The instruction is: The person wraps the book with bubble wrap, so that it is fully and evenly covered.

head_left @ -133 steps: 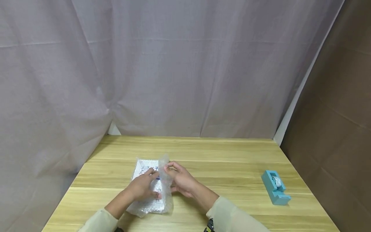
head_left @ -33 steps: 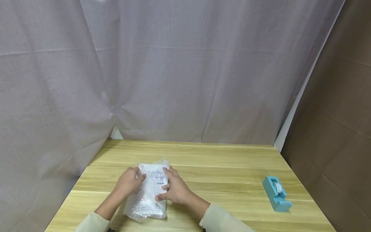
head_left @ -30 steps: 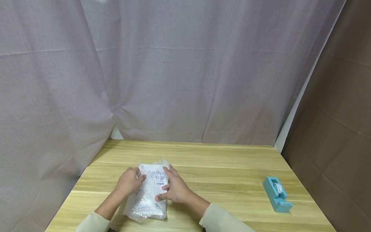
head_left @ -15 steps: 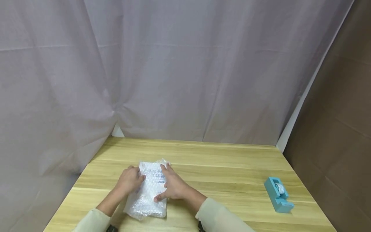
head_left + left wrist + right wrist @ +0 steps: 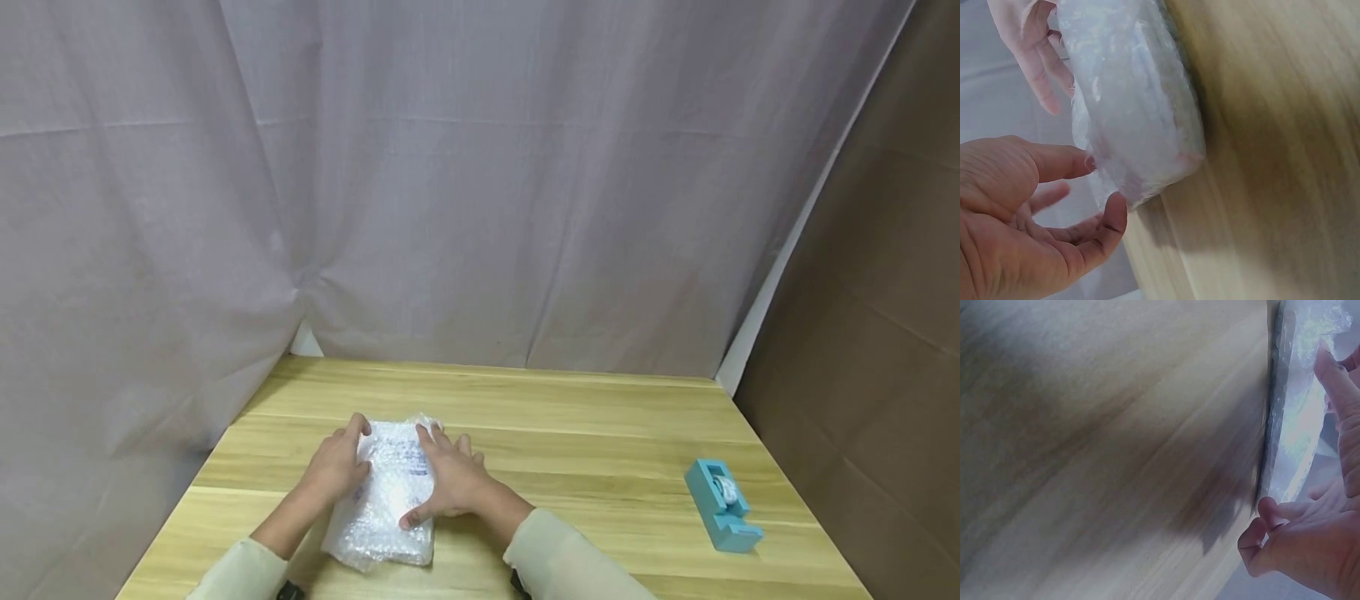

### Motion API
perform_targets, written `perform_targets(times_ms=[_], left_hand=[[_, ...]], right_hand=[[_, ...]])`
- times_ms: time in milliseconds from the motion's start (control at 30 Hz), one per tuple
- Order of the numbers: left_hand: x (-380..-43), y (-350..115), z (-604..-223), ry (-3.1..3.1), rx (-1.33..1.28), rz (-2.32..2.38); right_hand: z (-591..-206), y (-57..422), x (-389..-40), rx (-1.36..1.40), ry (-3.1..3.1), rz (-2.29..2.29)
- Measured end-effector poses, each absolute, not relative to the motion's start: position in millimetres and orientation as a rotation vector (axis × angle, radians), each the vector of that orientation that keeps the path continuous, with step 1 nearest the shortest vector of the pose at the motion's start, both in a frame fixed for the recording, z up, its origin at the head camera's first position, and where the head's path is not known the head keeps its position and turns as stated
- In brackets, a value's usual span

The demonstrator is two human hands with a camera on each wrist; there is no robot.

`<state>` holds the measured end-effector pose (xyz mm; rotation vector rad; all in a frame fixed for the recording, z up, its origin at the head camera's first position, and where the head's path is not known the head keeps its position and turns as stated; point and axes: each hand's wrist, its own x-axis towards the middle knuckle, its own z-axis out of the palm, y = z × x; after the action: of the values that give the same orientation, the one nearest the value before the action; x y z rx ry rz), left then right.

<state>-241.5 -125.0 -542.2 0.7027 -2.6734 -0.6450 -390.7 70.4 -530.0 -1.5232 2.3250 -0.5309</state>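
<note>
A flat white package (image 5: pixel 390 508) with blue print lies on the table, wrapped in bubble wrap. At its left edge my left hand (image 5: pixel 333 467) lies with the thumb on the wrap and the fingers along the side. In the left wrist view that hand's thumb (image 5: pixel 1063 162) touches the wrap, and a gap separates thumb from fingers. My right hand (image 5: pixel 453 483) is spread over the package's right edge, its thumb and some fingertips resting on top. Its other fingers reach past the edge; in the right wrist view, some fingers (image 5: pixel 1257 540) are bent near the table.
A teal tape dispenser (image 5: pixel 723 508) with a roll of tape (image 5: pixel 725 489) stands at the right of the wooden table (image 5: pixel 585 467). Grey curtains (image 5: pixel 480 183) hang behind and at the left, a brown sheet (image 5: pixel 877 317) at the right.
The upright flap of wrap my hands held at the right now lies flat over the package. Just now my left fingers straightened forward along the left edge, and my right fingers spread.
</note>
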Motion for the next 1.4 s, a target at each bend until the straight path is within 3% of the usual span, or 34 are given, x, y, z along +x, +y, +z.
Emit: perform_targets(times_ms=[167,367,600,867,1400], left_hand=[[-234.6,-99.1,-513.1,-2.767,0.63,-0.492],[-241.0,-95.2,-516.9,-2.773,0.321,-0.17],[-237.7,-101.1,-517.4,-2.868,0.027,-0.113],[-229.4,-105.1,-505.0,-3.061,0.04,-0.418],[-232.1,-104.1,-500.1,-3.115,0.05,-0.493]], right_hand=[[-530.5,70.2,-391.7,-1.534,2.344,-0.48],[-531.9,71.1,-392.6,-1.543,2.367,-0.445],[-530.1,72.4,-392.2,-1.546,2.36,-0.431],[-530.2,73.3,-393.5,-1.552,2.346,-0.419],[-533.4,76.3,-397.4,-1.598,2.339,-0.43]])
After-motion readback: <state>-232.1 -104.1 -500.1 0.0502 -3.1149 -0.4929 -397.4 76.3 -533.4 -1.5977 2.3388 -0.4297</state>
